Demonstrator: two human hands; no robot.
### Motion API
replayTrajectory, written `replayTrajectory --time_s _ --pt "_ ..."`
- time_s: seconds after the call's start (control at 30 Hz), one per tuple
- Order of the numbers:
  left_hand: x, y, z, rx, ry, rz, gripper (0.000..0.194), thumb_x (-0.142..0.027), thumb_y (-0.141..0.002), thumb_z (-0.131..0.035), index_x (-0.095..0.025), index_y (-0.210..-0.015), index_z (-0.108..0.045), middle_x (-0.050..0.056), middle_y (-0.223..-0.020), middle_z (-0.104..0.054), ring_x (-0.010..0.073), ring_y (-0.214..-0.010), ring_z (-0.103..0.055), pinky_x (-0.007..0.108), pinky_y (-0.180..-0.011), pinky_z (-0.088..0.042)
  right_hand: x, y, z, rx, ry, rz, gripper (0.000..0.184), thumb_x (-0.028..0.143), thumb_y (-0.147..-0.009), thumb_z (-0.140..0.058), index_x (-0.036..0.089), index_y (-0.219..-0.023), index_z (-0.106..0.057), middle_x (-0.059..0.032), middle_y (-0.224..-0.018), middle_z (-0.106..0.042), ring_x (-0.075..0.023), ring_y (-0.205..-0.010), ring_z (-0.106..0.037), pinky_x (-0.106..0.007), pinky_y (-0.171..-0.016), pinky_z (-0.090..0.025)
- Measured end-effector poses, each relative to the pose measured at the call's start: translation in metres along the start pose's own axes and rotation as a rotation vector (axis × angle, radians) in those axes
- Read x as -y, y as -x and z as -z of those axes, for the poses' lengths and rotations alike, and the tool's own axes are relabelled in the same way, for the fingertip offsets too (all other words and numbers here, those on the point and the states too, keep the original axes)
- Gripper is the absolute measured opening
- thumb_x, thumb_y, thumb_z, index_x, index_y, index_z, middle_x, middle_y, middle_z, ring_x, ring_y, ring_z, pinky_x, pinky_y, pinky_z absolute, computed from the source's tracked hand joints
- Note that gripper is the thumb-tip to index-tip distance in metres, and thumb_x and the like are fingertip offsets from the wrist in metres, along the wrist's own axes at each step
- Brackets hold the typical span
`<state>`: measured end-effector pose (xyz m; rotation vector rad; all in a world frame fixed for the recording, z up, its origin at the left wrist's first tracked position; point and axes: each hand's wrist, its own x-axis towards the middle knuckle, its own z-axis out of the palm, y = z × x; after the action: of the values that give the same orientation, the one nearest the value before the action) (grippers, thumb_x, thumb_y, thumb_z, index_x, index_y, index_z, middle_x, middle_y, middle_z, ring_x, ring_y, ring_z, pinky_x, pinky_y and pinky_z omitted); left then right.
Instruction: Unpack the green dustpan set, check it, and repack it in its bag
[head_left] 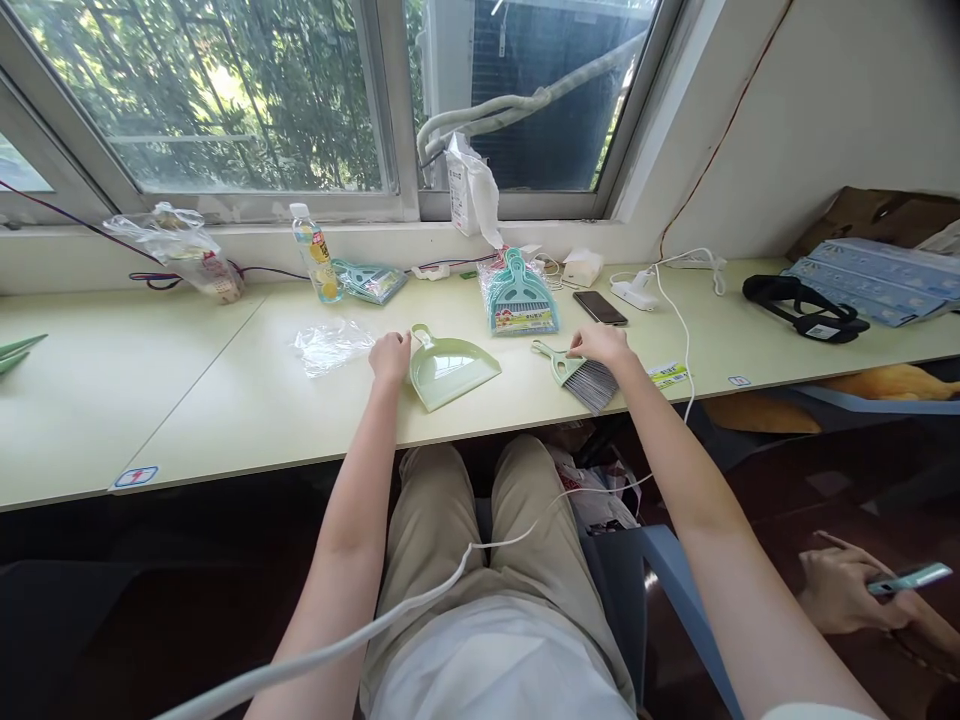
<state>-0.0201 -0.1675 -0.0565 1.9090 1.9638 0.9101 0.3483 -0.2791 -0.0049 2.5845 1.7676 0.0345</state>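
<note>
A light green dustpan (451,372) lies on the table in front of me, its handle pointing away and to the left. My left hand (391,357) is closed at its left side, fingertips against the edge near the handle. To the right is a small hand brush (589,382) with a green handle and grey bristles, lying flat. My right hand (600,345) pinches the brush from above where its handle meets the head, hiding part of it. Beyond them, packaged blue-green dustpan sets (520,295) rest together near the wall.
Crumpled clear plastic (334,347) lies left of my left hand. Along the back stand a drink bottle (318,255), a phone (600,308) and a power strip (634,291). A white cable (684,335) hangs over the table edge. Another person's hand (847,585) holds a phone at lower right.
</note>
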Motion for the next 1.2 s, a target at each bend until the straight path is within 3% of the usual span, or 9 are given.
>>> replayTrajectory --time_s 0.2,0.37,0.5,0.63,0.77,0.9,1.03,1.1,1.2 --pt "0.002 -0.001 0.008 -0.226 0.169 0.147 0.035 -0.03 -0.091 -0.037 -0.019 -0.073 -0.065 0.017 -0.088 -0.071 0.0312 -0.091 -0.065 0.041 -0.082 -0.045 -0.054 0.004 0.013 -0.321 -0.277 -0.192 0.017 0.033 -0.084 -0.064 0.024 -0.092 -0.077 -0.0083 -0.09 -0.076 -0.0258 -0.094 -0.066 -0.038 -0.083 -0.047" --pt "0.01 -0.008 0.007 -0.212 0.363 0.25 0.029 -0.025 -0.083 -0.038 -0.02 -0.069 -0.062 0.009 -0.076 -0.068 0.0226 -0.079 -0.063 0.033 -0.073 -0.045 -0.107 0.017 -0.032 -0.645 -0.567 -0.42 0.03 0.032 -0.091 -0.048 0.018 -0.106 -0.07 -0.012 -0.089 -0.076 -0.0265 -0.096 -0.066 -0.041 -0.085 -0.048" --pt "0.015 -0.016 0.002 -0.232 0.418 0.275 0.026 -0.025 -0.079 -0.038 -0.02 -0.066 -0.06 0.006 -0.067 -0.064 0.0192 -0.072 -0.06 0.029 -0.067 -0.044 -0.121 0.021 -0.072 -0.63 -0.709 -0.459 0.032 0.032 -0.092 -0.044 0.015 -0.108 -0.067 -0.0133 -0.092 -0.076 -0.0248 -0.091 -0.068 -0.037 -0.085 -0.047" --pt "0.016 -0.018 -0.003 -0.244 0.422 0.273 0.027 -0.027 -0.078 -0.037 -0.021 -0.061 -0.057 0.006 -0.062 -0.061 0.0189 -0.067 -0.058 0.029 -0.066 -0.044 -0.123 0.02 -0.08 -0.577 -0.658 -0.414 0.033 0.033 -0.092 -0.043 0.016 -0.109 -0.066 -0.0147 -0.096 -0.075 -0.026 -0.091 -0.066 -0.035 -0.082 -0.045" --pt "0.011 -0.016 -0.003 -0.218 0.474 0.195 0.024 -0.028 -0.075 -0.041 -0.021 -0.056 -0.055 0.004 -0.056 -0.054 0.0167 -0.059 -0.052 0.029 -0.061 -0.041 -0.116 0.022 -0.071 -0.52 -0.55 -0.333 0.032 0.033 -0.093 -0.043 0.017 -0.109 -0.066 -0.0131 -0.092 -0.074 -0.0262 -0.089 -0.065 -0.034 -0.08 -0.043" --pt "0.005 -0.013 0.001 0.043 0.683 0.194 0.02 -0.031 -0.073 -0.051 -0.021 -0.056 -0.048 -0.003 -0.046 -0.038 0.0099 -0.045 -0.034 0.026 -0.047 -0.03 -0.09 0.021 -0.058 -0.489 -0.477 -0.162 0.036 0.038 -0.096 -0.041 0.018 -0.111 -0.068 -0.0118 -0.103 -0.073 -0.0231 -0.093 -0.065 -0.032 -0.078 -0.044" --pt "0.001 -0.004 0.004 0.302 0.718 0.032 0.03 -0.035 -0.072 -0.064 -0.02 -0.055 -0.044 -0.005 -0.047 -0.035 0.0061 -0.043 -0.029 0.022 -0.044 -0.021 -0.041 0.013 -0.044 -0.253 -0.264 0.176 0.039 0.05 -0.092 -0.05 0.021 -0.105 -0.073 -0.0124 -0.115 -0.071 -0.0265 -0.119 -0.057 -0.037 -0.094 -0.042" --pt "0.0 0.001 0.004 0.428 0.643 -0.037 0.032 -0.036 -0.07 -0.068 -0.019 -0.055 -0.046 -0.004 -0.048 -0.038 0.006 -0.042 -0.031 0.022 -0.043 -0.021 -0.014 0.008 -0.037 -0.121 -0.154 0.22 0.042 0.053 -0.087 -0.057 0.021 -0.108 -0.073 -0.0144 -0.114 -0.071 -0.0281 -0.118 -0.057 -0.04 -0.098 -0.041" --pt "-0.001 0.003 0.003 0.557 0.557 -0.076 0.031 -0.037 -0.071 -0.071 -0.018 -0.057 -0.05 -0.004 -0.049 -0.043 0.0065 -0.042 -0.034 0.022 -0.044 -0.022 0.02 0.006 -0.026 0.007 -0.046 0.2 0.046 0.052 -0.08 -0.066 0.018 -0.11 -0.074 -0.0173 -0.111 -0.072 -0.0286 -0.108 -0.063 -0.037 -0.091 -0.045"
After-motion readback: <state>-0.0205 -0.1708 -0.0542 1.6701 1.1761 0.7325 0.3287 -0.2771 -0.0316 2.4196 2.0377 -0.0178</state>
